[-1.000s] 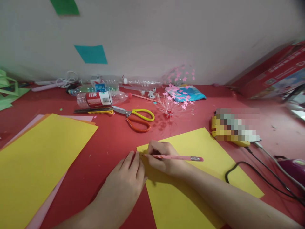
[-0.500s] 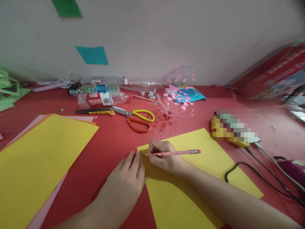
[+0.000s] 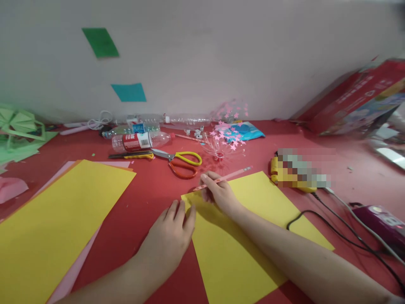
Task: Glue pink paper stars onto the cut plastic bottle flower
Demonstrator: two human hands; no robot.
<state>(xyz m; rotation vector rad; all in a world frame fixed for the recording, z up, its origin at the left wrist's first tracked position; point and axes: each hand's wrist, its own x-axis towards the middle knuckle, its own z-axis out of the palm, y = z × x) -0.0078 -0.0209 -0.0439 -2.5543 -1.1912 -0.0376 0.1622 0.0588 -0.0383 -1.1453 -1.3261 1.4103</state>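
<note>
A yellow sheet of paper lies on the red table, partly under my right arm. My right hand is closed around a pink pencil over the sheet's far left corner. The pencil's tip points left and its eraser end points up and right. My left hand is open, fingers spread, at the sheet's left edge near that corner. Beyond my hands lie scissors with one yellow and one red handle, blades to the left.
Stacked coloured paper lies at the left. A yellow-handled cutter, a plastic bottle and a pink star decoration stand farther back. A black cable crosses the sheet's right edge, near a purple device.
My right hand has lifted the pencil from the paper's corner, tilting its eraser end upward. My left fingers have spread slightly. The head view has tilted up.
</note>
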